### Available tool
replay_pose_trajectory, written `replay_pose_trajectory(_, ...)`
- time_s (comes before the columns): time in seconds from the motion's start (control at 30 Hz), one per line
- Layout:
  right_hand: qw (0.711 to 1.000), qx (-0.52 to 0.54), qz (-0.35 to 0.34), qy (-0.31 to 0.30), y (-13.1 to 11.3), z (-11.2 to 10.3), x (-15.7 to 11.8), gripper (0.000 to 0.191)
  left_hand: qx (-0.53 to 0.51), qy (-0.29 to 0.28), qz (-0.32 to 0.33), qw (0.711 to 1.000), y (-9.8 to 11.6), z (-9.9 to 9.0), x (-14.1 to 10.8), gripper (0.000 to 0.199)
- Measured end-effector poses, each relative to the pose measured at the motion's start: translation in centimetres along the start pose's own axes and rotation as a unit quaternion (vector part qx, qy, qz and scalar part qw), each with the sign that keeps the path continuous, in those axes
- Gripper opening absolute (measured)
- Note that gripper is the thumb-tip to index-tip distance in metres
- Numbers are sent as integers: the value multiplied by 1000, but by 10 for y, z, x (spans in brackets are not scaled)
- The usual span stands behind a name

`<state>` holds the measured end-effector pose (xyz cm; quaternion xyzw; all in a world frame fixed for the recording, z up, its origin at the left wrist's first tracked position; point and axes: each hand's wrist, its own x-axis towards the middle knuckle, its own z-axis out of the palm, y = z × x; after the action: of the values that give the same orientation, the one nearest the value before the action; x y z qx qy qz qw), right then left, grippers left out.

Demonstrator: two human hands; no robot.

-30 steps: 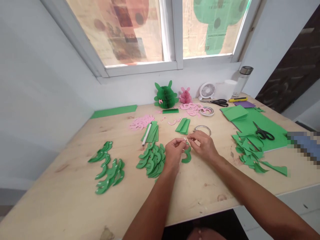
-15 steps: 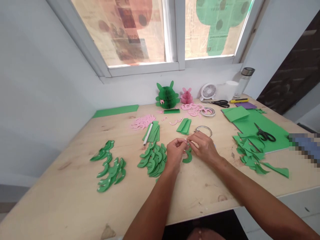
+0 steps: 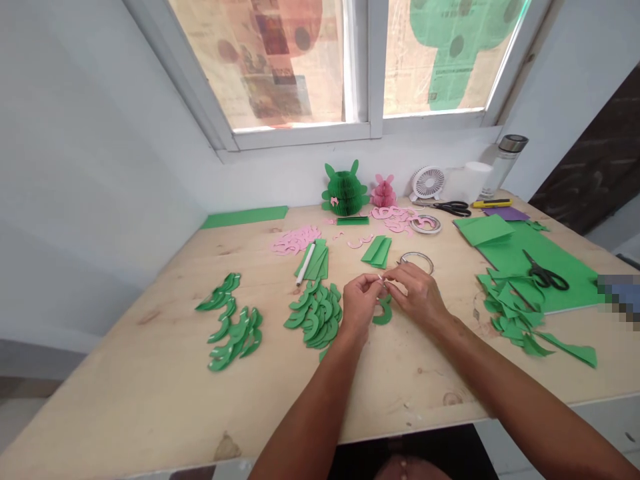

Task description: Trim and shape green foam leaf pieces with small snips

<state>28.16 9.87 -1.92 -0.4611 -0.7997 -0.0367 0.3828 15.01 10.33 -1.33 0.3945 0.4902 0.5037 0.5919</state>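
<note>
Fingertips together over the table, my left hand (image 3: 359, 299) and my right hand (image 3: 417, 293) both pinch a tiny white strip (image 3: 381, 277), perhaps tape; the fingers cover much of it. Just below them a curved green paper piece (image 3: 384, 313) lies on the wood, partly behind my left fingers. Beside my left wrist is a heap of similar green paper pieces (image 3: 314, 315). Farther left, more green curved pieces (image 3: 234, 343) carry small white marks. A thin roll of tape (image 3: 429, 261) lies just beyond my right hand, its near side hidden.
Green paper scraps (image 3: 515, 310) and black scissors (image 3: 546, 275) lie on the right by green sheets (image 3: 565, 297). A white pen (image 3: 306, 264) rests on folded green strips. Behind stand a green honeycomb paper figure (image 3: 345, 193), a pink one (image 3: 384, 192), a small fan (image 3: 429, 182) and a bottle (image 3: 504, 167).
The view has turned slightly left, so everything sits farther right in the picture. Both hands keep their pinch at nearly the same spot over the table.
</note>
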Motion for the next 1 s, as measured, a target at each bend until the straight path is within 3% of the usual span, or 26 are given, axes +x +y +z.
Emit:
replay_pose_trajectory(0.73,999,-3,32,31,3,2,-1,10,14,-24,31,999,-5,5,-2,21)
replay_pose_trajectory(1.0,998,-15,41,41,5,3,-2,13,51,-39,53,997,-16,2,2,27)
